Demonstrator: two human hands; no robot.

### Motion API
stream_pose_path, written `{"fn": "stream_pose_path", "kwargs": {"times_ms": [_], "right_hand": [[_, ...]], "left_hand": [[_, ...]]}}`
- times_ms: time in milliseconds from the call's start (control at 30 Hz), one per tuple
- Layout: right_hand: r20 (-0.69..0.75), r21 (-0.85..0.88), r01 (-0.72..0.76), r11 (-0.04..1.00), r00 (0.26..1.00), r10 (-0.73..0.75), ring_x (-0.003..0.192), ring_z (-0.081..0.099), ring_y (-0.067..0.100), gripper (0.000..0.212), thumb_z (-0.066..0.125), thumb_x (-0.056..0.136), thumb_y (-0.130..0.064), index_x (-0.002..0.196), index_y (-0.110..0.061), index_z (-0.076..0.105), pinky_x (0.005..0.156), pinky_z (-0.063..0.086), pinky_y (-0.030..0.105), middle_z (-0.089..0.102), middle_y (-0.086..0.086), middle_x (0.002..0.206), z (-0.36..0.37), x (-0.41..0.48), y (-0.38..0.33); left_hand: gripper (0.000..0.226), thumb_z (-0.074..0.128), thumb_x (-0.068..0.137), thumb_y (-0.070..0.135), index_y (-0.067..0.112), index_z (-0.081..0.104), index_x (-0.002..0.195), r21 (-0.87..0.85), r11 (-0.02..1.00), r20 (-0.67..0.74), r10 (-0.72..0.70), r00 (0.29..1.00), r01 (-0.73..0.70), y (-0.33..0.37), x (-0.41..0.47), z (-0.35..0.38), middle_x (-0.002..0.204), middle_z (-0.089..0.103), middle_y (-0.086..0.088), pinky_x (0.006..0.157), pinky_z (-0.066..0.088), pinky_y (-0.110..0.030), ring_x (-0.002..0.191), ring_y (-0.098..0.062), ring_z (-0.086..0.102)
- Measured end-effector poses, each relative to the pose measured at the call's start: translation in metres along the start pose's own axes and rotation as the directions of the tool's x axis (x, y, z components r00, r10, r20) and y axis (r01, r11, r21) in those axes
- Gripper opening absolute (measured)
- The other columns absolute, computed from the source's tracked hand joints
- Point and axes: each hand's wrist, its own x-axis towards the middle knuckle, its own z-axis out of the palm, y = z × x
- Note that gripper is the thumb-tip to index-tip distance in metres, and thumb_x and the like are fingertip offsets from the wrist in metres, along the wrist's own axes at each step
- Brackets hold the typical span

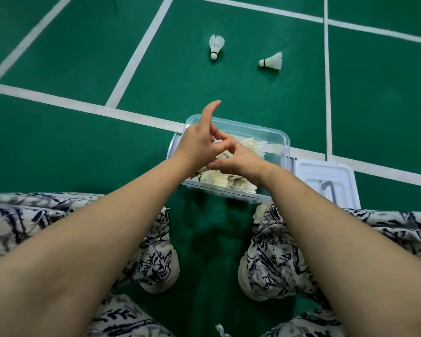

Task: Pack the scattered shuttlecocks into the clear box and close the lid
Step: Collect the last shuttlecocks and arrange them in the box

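Currently left hand (199, 144) and right hand (243, 164) touching over clear box (284, 144), both partly curled, hold cannot be told, 2 shuttlecocks (216, 46) (272, 61) beyond on court (58, 142), lid (326, 175) beside.

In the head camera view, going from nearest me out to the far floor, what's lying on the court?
White feathery piece at the bottom edge → clear box, lid alongside → left shuttlecock and right shuttlecock, about level.

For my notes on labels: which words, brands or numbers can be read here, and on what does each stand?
None can be read.
Left shuttlecock: small dark marks on its feathers, too small to read.
Clear box, lid, right shuttlecock: no text shows.
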Motion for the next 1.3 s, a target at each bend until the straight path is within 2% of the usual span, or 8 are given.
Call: {"fn": "stream_pose_path", "kwargs": {"times_ms": [100,200,333,567,667,800,1033,1300], "right_hand": [[-0.031,-0.027,-0.009,1.0,1.0,0.008,0.1,0.054,0.006,0.054,0.072,0.079,-0.018,0.122,-0.037,0.047,0.084,0.043,0.029,0.055,-0.02,0.118,0.0,-0.003,0.001],[-0.091,0.005,-0.042,0.999,0.995,0.042,0.105,0.059,0.014,0.045,0.072,0.077,-0.021,0.116,-0.026,0.052,0.086,0.044,0.034,0.059,-0.007,0.117,-0.004,-0.001,0.009],[-0.226,0.051,-0.069,0.996,0.971,0.078,0.1,0.056,0.02,0.046,0.073,0.077,-0.019,0.112,-0.026,0.046,0.082,0.046,0.033,0.051,0.001,0.108,-0.015,0.001,0.019],[-0.422,0.16,-0.167,0.973,0.88,0.221,0.106,0.057,0.022,0.041,0.068,0.081,-0.033,0.114,-0.021,0.046,0.082,0.047,0.033,0.055,0.005,0.12,-0.026,-0.008,0.057],[-0.448,0.095,-0.221,0.971,0.861,0.24,0.106,0.056,0.022,0.046,0.067,0.08,-0.042,0.115,-0.019,0.048,0.082,0.044,0.032,0.056,0.002,0.115,-0.031,-0.011,0.067],[-0.381,-0.202,-0.335,0.921,0.893,0.241,0.102,0.053,0.02,0.065,0.067,0.076,-0.053,0.125,-0.017,0.044,0.088,0.042,0.031,0.054,0.002,0.114,-0.026,-0.01,0.066],[-0.317,-0.409,-0.398,0.821,0.906,0.281,0.122,0.05,0.022,0.078,0.067,0.079,-0.05,0.139,-0.013,0.035,0.095,0.037,0.027,0.05,0.005,0.138,-0.016,-0.006,0.064],[-0.329,-0.39,-0.455,0.8,0.881,0.341,0.126,0.046,0.024,0.087,0.064,0.077,-0.059,0.143,-0.015,0.03,0.091,0.036,0.028,0.047,0.005,0.14,-0.016,-0.006,0.063]], "left_hand": [[0.08,0.073,0.076,0.027,0.017,0.027,0.141,-0.038,0.999,0.0,0.005,1.0,-0.005,0.0,0.0,-0.001,0.08,0.061,0.0,0.062,0.036,-0.003,0.069,-0.012,0.055],[0.075,0.07,0.079,0.029,0.017,0.028,0.14,-0.081,0.997,0.017,-0.007,1.0,0.008,0.002,-0.003,0.002,0.093,0.061,-0.003,0.072,0.041,-0.009,0.08,-0.012,0.056],[0.062,0.061,0.086,0.027,0.012,0.032,0.139,-0.055,0.998,-0.048,0.017,0.999,-0.019,-0.002,-0.007,0.005,0.127,0.048,-0.011,0.096,0.042,-0.032,0.113,-0.017,0.047],[0.066,0.058,0.087,0.033,0.016,0.024,0.142,0.003,0.997,0.083,-0.074,0.994,0.074,-0.019,-0.014,0.01,0.14,0.038,-0.009,0.1,0.032,-0.028,0.126,-0.02,0.04],[0.075,0.061,0.085,0.037,0.022,0.017,0.144,-0.004,0.993,0.196,-0.112,0.974,0.115,-0.021,-0.02,0.016,0.138,0.04,-0.012,0.096,0.037,-0.03,0.12,-0.02,0.045],[0.077,0.059,0.084,0.042,0.026,0.013,0.145,0.048,0.988,0.283,-0.152,0.947,0.145,-0.025,-0.024,0.021,0.118,0.054,-0.012,0.094,0.044,-0.036,0.106,-0.022,0.055],[0.061,0.047,0.093,0.034,0.022,0.017,0.145,0.043,0.992,0.335,-0.128,0.934,0.121,-0.023,-0.025,0.026,0.107,0.06,-0.011,0.085,0.042,-0.03,0.096,-0.024,0.058],[0.051,0.039,0.097,0.032,0.022,0.022,0.143,0.026,0.99,0.462,-0.138,0.876,0.142,-0.014,-0.025,0.032,0.118,0.056,-0.013,0.092,0.036,-0.03,0.109,-0.026,0.052]]}}
